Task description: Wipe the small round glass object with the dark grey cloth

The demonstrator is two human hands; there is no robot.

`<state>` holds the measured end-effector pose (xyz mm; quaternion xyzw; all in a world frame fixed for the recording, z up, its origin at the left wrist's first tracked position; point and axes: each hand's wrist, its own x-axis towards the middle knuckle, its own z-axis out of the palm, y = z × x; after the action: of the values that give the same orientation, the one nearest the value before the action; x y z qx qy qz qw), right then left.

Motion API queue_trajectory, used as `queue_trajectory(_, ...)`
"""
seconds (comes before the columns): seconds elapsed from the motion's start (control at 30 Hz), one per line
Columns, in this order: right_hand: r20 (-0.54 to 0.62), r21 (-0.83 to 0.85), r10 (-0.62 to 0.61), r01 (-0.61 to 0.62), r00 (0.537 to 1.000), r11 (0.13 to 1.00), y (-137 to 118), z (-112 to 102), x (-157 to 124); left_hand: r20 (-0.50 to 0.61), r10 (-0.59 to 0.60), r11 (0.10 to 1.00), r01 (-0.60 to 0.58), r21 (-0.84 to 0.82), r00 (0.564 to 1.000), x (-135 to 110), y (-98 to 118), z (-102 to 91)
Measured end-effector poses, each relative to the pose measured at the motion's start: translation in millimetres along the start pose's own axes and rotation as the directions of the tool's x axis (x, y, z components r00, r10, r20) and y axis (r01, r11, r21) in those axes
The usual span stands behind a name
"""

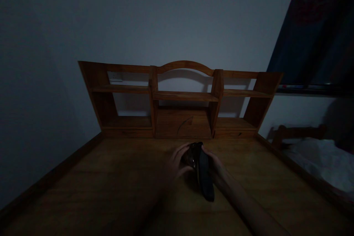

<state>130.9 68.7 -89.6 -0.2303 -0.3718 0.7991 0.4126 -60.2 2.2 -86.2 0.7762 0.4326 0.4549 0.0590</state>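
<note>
A long black object (pixel 205 177) with a smooth, rounded, case-like side is held tilted above the wooden desktop. My right hand (pixel 214 162) is closed on it from the right, with the thumb near its top end. At its left side is a shiny dark-brown part (pixel 190 156) with small highlights, which looks like a tinted lens. Around this part curl the fingers and thumb of my left hand (pixel 177 162), slightly blurred. In the dim light I cannot tell the exact kind of the object or whether the two parts are joined.
The wooden desk (pixel 116 180) has raised side edges. At its back stands a wooden shelf unit (pixel 185 96) with several compartments, against a pale wall (pixel 177 18). A dark curtain (pixel 312 33) hangs at the right, above a bed with white bedding (pixel 323 160).
</note>
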Motion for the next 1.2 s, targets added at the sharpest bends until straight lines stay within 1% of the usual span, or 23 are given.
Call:
queue_trajectory(0.07,0.002,0.044,0.015,-0.015,1.000,0.999,0,0,1,-0.078,-0.048,0.999,0.048,0.005,0.996,2,2,0.6)
queue_trajectory(0.1,0.008,0.059,0.007,-0.007,1.000,0.998,0,1,1,-0.092,-0.083,0.996,0.084,0.006,0.992,3,4,0.1)
queue_trajectory(0.2,0.017,0.066,-0.018,0.017,1.000,0.998,2,0,1,-0.049,-0.155,0.988,0.154,-0.013,0.987,7,7,-3.4)
queue_trajectory(0.3,-0.003,0.034,-0.010,0.010,1.000,0.999,4,-4,2,-0.024,-0.147,0.988,0.145,-0.056,0.989,7,9,-4.6)
queue_trajectory(0.4,-0.033,-0.021,-0.036,0.036,0.999,0.999,6,-5,2,-0.018,-0.119,0.990,0.117,-0.084,0.993,5,7,-2.4)
queue_trajectory(0.5,-0.037,-0.072,-0.072,0.070,0.997,0.995,7,0,-1,-0.020,-0.092,0.992,0.090,-0.086,0.996,4,5,0.0)
queue_trajectory(0.67,-0.019,-0.133,-0.118,0.114,0.993,0.984,10,8,-5,-0.049,-0.093,0.993,0.089,-0.082,0.994,3,3,2.1)
queue_trajectory(0.73,-0.026,-0.172,-0.136,0.129,0.990,0.977,13,7,-3,-0.049,-0.124,0.990,0.120,-0.079,0.991,4,3,2.5)
queue_trajectory(0.87,-0.060,-0.303,-0.224,0.196,0.973,0.933,16,5,0,-0.041,-0.239,0.967,0.234,-0.101,0.970,4,3,1.6)
queue_trajectory(1.0,-0.027,-0.277,-0.265,0.247,0.964,0.929,13,7,-1,-0.039,-0.239,0.965,0.233,-0.119,0.970,3,0,0.4)
queue_trajectory(1.1,-0.014,-0.255,-0.274,0.261,0.962,0.931,11,10,-4,-0.077,-0.250,0.962,0.239,-0.129,0.965,4,1,1.5)
queue_trajectory(1.2,0.024,-0.251,-0.244,0.242,0.970,0.937,9,14,-7,-0.127,-0.268,0.958,0.250,-0.141,0.955,7,1,3.2)
